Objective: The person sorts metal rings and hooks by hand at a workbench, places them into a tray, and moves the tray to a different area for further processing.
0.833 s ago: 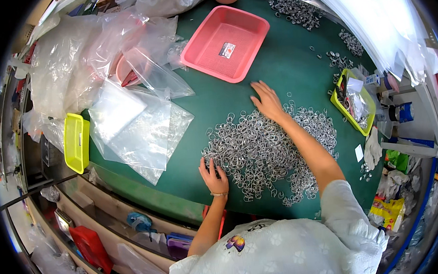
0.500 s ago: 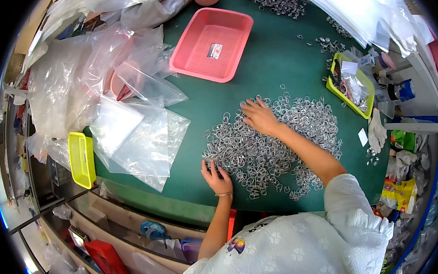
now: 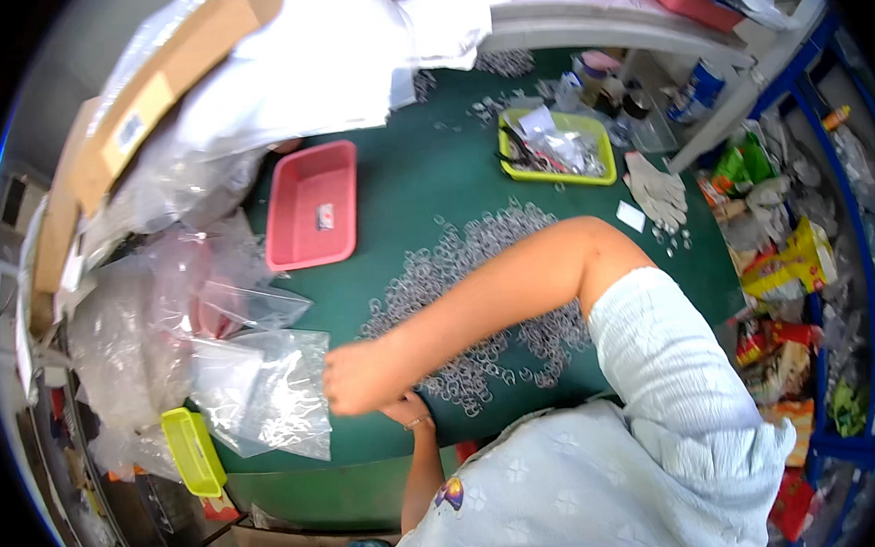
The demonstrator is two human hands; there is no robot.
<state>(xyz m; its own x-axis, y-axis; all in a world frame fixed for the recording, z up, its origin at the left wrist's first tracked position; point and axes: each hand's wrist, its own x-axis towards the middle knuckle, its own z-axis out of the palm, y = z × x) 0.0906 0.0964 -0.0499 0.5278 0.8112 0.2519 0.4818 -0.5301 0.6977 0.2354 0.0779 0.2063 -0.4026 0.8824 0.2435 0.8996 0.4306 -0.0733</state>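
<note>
We are curling our right hand (image 3: 362, 376) into a loose fist at the near left edge of the pile of small metal rings (image 3: 480, 311), and it looks closed around a scoop of them, though the motion blur is keeping us from seeing what lies inside the fingers. Our left hand (image 3: 408, 412) is sitting just under the right forearm, mostly hidden, so we cannot tell whether it is open or holding anything. The rings are lying spread over the green table (image 3: 431, 174), between the pink tray (image 3: 313, 203) and the yellow tray (image 3: 558, 148), and the clear plastic bags (image 3: 264, 389) are lying just left of our fist. To do this well, we are judging that the fist should be staying closed and low over the table while crossing to the bags, since loose rings would be slipping out between the fingers. We are also thinking the left hand should be holding a bag mouth wide, because the thin plastic is lying flat and crumpled.
</note>
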